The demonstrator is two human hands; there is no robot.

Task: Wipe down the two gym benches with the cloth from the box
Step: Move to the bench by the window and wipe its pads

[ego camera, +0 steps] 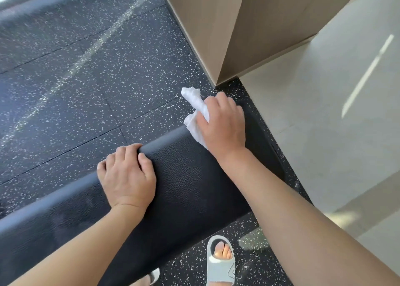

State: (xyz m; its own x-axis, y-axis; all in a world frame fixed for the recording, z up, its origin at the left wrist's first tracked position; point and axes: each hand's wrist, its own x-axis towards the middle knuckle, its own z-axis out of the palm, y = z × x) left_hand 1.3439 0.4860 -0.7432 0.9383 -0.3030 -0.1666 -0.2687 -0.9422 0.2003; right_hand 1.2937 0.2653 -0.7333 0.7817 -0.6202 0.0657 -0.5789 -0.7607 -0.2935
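right hand presses white cloth onto far end of black worktop, cloth bunched under its fingers, poking out left | left hand curled over worktop's far edge, gripping the padding

Speckled black rubber floor, beige pillar — pale sunlit tiles

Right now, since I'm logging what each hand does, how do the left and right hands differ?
The right hand grips a crumpled white cloth at the bench's end; the left hand holds no cloth. The left hand's fingers curl over the bench's far edge, nearer the person. Both touch the same black bench.
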